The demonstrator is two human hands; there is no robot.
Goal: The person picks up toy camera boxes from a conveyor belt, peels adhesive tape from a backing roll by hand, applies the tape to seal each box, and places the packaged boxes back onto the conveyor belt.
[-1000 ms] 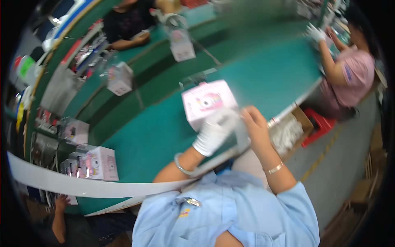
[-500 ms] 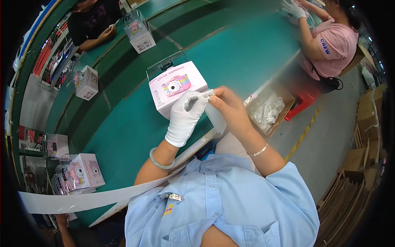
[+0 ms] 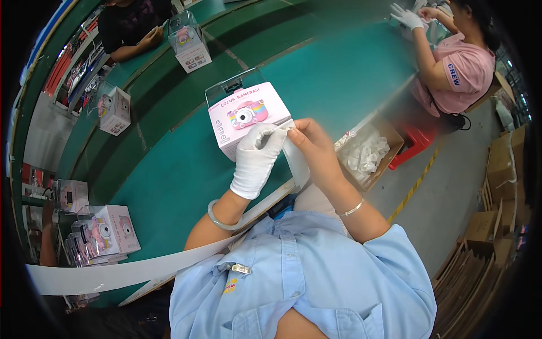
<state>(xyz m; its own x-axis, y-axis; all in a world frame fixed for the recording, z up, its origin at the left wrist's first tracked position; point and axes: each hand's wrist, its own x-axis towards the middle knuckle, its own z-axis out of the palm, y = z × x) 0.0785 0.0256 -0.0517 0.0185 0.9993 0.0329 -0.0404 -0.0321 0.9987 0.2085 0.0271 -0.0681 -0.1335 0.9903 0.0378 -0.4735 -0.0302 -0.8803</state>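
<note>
Over the green conveyor table (image 3: 169, 169) we work with 2 hands close together. Our left hand (image 3: 257, 161), in a white fabric glove, and our bare right hand (image 3: 316, 150) both pinch the top edge of a white paper strip (image 3: 296, 161), fingers closed on it; the strip hangs down between them toward our blue shirt. Just behind our hands, touching the glove's fingertips, stands a pink cardboard box with a clear plastic top and a toy camera pictured on its front (image 3: 248, 116); it sits on the table, tilted slightly toward us.

To our right, just off the table edge, an open brown carton of small clear plastic bags (image 3: 367, 152) rests beside a red stool (image 3: 415, 144). Farther along the belt stand 2 more pink boxes (image 3: 116, 110), and at our far left a cluster of pink boxes (image 3: 107, 231) is stacked. A long white paper band (image 3: 124, 274) curves across the lower left. A person in a pink shirt (image 3: 463, 70) works at the upper right, another in a dark shirt (image 3: 132, 25) at the upper left.
</note>
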